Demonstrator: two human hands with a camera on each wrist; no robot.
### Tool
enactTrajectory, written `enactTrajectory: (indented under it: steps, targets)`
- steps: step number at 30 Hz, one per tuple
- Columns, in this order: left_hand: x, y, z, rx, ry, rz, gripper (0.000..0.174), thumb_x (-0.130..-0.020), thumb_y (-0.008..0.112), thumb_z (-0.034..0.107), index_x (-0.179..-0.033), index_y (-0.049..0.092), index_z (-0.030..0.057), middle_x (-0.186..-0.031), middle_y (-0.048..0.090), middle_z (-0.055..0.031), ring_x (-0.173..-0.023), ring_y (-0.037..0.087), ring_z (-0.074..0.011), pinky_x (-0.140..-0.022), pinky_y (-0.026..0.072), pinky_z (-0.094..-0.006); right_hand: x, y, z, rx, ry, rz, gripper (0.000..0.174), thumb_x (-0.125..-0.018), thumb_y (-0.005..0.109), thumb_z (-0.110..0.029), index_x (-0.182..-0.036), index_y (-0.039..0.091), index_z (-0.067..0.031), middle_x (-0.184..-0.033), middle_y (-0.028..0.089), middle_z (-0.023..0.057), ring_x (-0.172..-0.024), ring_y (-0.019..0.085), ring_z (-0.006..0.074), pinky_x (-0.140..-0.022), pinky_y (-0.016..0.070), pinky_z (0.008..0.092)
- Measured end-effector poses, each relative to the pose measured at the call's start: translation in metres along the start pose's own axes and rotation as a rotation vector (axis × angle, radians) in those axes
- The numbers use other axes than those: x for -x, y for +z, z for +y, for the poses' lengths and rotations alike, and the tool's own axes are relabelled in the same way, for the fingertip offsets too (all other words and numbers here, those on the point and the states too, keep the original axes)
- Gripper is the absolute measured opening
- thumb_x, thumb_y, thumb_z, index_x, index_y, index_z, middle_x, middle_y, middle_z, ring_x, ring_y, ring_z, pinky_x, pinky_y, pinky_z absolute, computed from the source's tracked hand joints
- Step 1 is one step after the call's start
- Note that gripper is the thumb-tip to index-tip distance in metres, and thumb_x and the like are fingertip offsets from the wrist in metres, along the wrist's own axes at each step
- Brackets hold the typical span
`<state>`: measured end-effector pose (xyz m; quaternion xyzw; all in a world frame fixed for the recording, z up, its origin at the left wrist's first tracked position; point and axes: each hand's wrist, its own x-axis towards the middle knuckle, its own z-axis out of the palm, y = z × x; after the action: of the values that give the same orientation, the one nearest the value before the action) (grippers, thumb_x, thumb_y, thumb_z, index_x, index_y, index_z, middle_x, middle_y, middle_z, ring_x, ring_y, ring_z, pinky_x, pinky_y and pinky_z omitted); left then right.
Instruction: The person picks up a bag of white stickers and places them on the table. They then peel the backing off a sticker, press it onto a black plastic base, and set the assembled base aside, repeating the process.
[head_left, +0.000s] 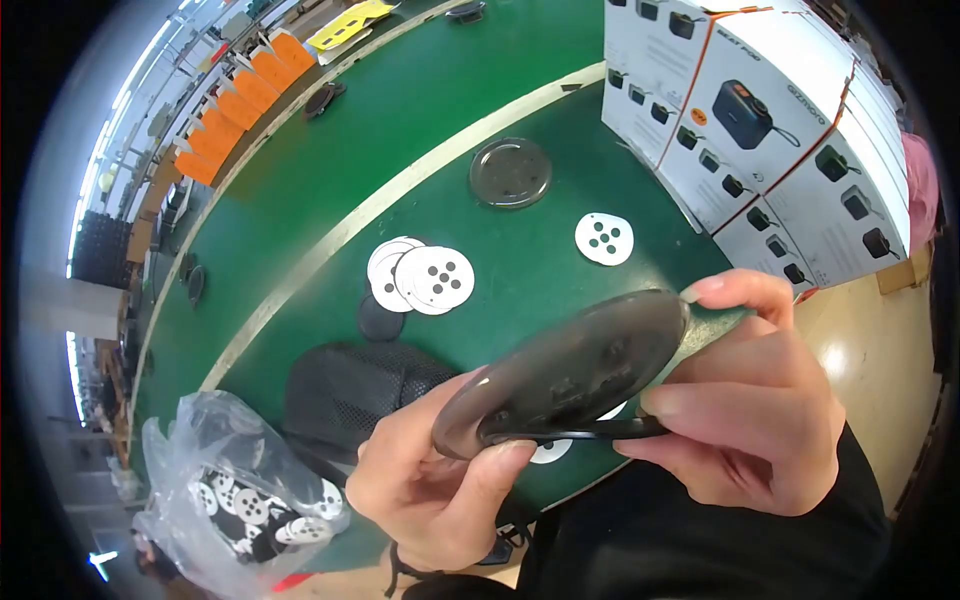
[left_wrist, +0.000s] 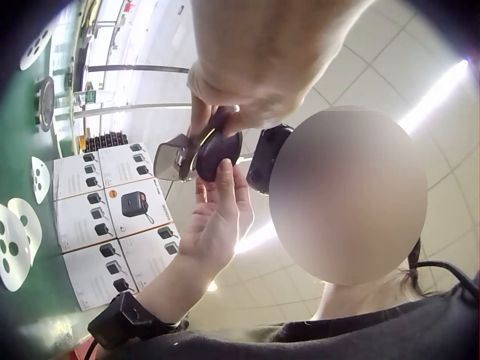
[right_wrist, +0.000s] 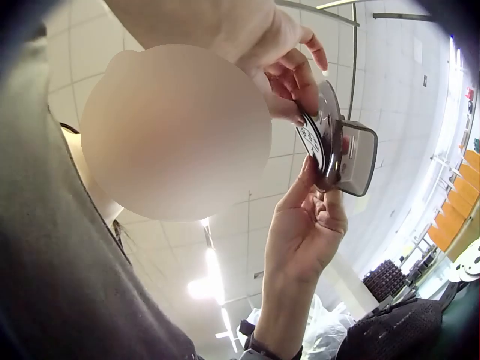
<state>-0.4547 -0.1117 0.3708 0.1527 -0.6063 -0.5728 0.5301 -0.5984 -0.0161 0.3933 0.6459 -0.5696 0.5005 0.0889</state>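
Observation:
Tilted up over the table is a smoky see-through plastic cover [head_left: 575, 355], round, with a box-shaped part [right_wrist: 361, 159] standing out from its back. My left hand [head_left: 425, 480] grips it by the left edge, thumb at the lower rim. A thin black round pad [left_wrist: 216, 157] lies against the cover's near side at a slant; in the head view mainly its dark edge shows. My right hand [head_left: 765, 410] pinches this pad between thumb and fingers, with one finger raised to the cover's upper right rim.
White discs with black dots [head_left: 440, 282] lie piled mid-table, a single one [head_left: 604, 240] farther right. Behind stands a dark clear round cover [head_left: 511, 172]. Printed cartons [head_left: 765, 165] stack at the right. A black mesh bag [head_left: 345, 395] and a plastic bag [head_left: 180, 480] of discs sit front left.

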Motion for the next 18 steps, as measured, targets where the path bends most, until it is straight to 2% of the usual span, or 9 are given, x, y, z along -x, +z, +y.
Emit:
enactTrajectory:
  steps: [5, 7, 10, 18]
  targets:
    - [-0.001, -0.002, -0.002, 0.083, -0.072, -0.010, 0.039, -0.070, 0.065, -0.008, -0.106, 0.052, -0.0143, -0.090, 0.064, -0.0214, -0.078, 0.062, -0.0171, -0.072, 0.0485, -0.0257, -0.003, -0.002, -0.003, -0.010, 0.043, -0.046, 0.031, -0.060, 0.078, -0.002, -0.082, 0.057, -0.0040, -0.069, 0.058, 0.0068, -0.058, 0.054, 0.0138, -0.088, 0.0360, 0.0436]
    - [0.001, -0.011, 0.000, 0.042, -0.104, -0.125, 0.049, -0.070, 0.066, 0.003, -0.112, 0.048, -0.0122, -0.096, 0.060, -0.0174, -0.085, 0.060, -0.0183, -0.079, 0.0461, -0.0277, -0.004, -0.001, -0.005, -0.017, 0.071, -0.034, 0.031, -0.060, 0.078, 0.000, -0.082, 0.057, -0.0053, -0.068, 0.057, 0.0053, -0.058, 0.054, 0.0132, -0.089, 0.0348, 0.0434]
    - [0.002, -0.011, 0.001, 0.016, -0.113, -0.151, 0.054, -0.070, 0.066, 0.009, -0.116, 0.045, -0.0110, -0.100, 0.059, -0.0154, -0.089, 0.058, -0.0190, -0.083, 0.0448, -0.0288, -0.004, 0.002, -0.005, -0.042, 0.095, -0.007, 0.034, -0.059, 0.077, 0.002, -0.084, 0.056, -0.0062, -0.068, 0.056, 0.0041, -0.057, 0.053, 0.0122, -0.090, 0.0328, 0.0437]
    - [0.003, -0.008, 0.002, 0.017, -0.140, -0.094, 0.054, -0.071, 0.067, 0.008, -0.116, 0.045, -0.0100, -0.103, 0.058, -0.0165, -0.092, 0.058, -0.0199, -0.085, 0.0444, -0.0299, -0.009, -0.004, 0.011, -0.149, -0.035, -0.091, 0.052, -0.058, 0.076, 0.008, -0.091, 0.039, -0.0059, -0.067, 0.053, 0.0054, -0.057, 0.052, 0.0124, -0.088, 0.0336, 0.0478]
